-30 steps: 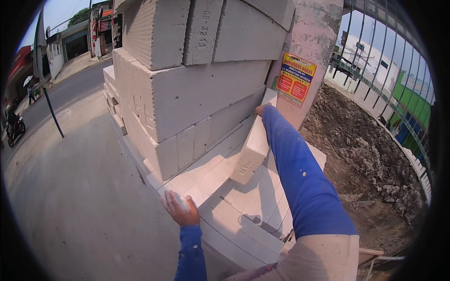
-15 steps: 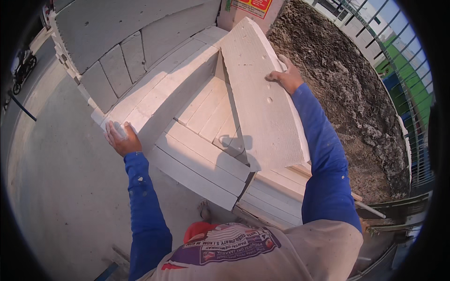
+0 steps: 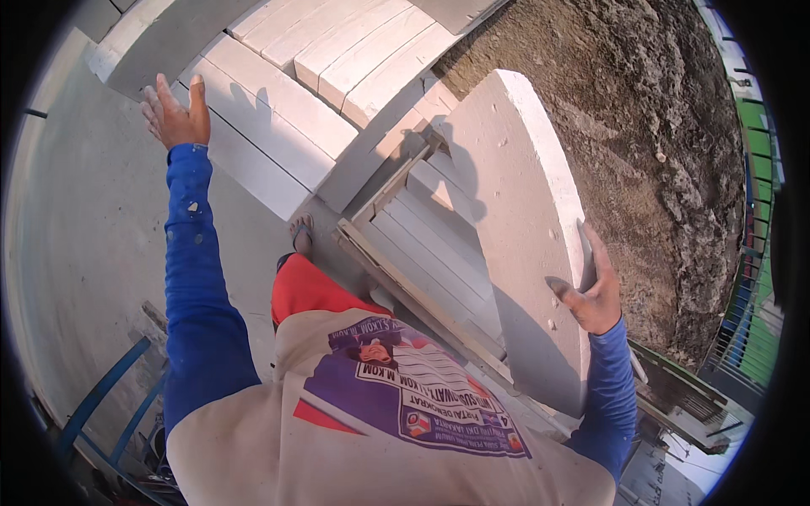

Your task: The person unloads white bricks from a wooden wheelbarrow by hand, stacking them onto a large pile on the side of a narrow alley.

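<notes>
A large pale aerated concrete block with small pits in its face stands tilted on the right. My right hand grips its outer long edge, thumb on the broad face and fingers round the edge. At the upper left, my left hand is raised with its fingers apart and nothing in it. Close to that hand lies a stack of similar blocks, and another block rests on edge beyond it. The held block's lower end comes down close to my right forearm.
Below the held block, a low wooden pallet carries more blocks. Rough dark soil fills the right, bounded by a green fence. A blue metal frame stands at the lower left, and my sandalled foot is beside the stack.
The block in my right hand has moved off the stack, toward the right and nearer to me. My left hand has come off the stack's near edge. The view has turned rightward.
</notes>
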`<move>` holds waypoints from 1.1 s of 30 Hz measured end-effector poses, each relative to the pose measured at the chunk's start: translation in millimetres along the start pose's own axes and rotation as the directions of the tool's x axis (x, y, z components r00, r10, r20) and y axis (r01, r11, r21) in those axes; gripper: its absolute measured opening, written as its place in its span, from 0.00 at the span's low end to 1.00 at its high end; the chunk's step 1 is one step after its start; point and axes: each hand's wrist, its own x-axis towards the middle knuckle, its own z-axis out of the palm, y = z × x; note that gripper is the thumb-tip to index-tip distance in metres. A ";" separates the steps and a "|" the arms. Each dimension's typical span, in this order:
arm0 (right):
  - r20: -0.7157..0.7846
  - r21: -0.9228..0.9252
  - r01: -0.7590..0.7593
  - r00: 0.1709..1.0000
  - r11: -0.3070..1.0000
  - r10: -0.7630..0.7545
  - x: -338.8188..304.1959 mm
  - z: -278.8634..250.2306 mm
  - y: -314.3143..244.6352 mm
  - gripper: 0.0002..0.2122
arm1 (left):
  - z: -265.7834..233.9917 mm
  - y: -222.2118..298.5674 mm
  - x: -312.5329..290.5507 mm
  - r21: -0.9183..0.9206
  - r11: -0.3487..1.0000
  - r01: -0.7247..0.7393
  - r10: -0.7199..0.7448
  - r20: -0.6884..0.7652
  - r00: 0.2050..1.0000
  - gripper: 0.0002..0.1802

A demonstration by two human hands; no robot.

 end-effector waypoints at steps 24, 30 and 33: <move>0.369 -0.624 0.024 0.890 0.781 0.268 19.1 271.7 368.9 0.45 | 45.7 40.1 -184.8 0.544 0.814 -0.204 -0.063 0.431 0.900 0.41; 0.236 -0.648 -0.091 0.920 0.756 0.313 25.7 295.1 386.9 0.41 | 49.7 39.8 -181.1 0.555 0.800 -0.227 -0.049 0.437 0.898 0.40; 0.106 -0.643 -0.150 0.954 0.751 0.282 7.4 295.6 388.8 0.36 | 47.9 41.1 -177.0 0.554 0.802 -0.224 -0.053 0.439 0.897 0.39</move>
